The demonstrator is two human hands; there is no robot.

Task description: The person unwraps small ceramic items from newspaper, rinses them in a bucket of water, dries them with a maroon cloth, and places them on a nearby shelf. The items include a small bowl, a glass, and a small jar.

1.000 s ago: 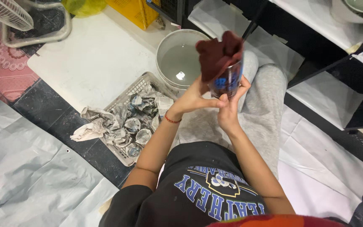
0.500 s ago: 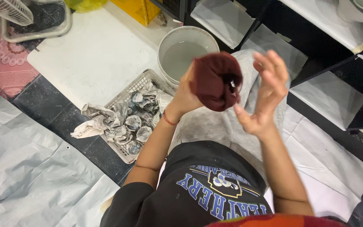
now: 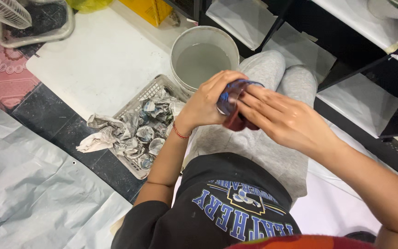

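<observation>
Dark red cloth (image 3: pixel 235 121) wraps a blue glass (image 3: pixel 229 96) above the lap; the left hand (image 3: pixel 208 99) clasps the glass, the right hand (image 3: pixel 277 117) presses flat on it, wiping. A turned grip would reach the unwiped side.

A small dark blue object with a maroon cloth (image 3: pixel 234 121) is mostly hidden between the left hand (image 3: pixel 207 100) and the right hand (image 3: pixel 285 121); its kind cannot be told. A white wire fan guard (image 3: pixel 4 12) is cut off by the top-left edge. Crumpled newspaper hides the contents of the grey plastic lattice basket (image 3: pixel 140 96).
</observation>
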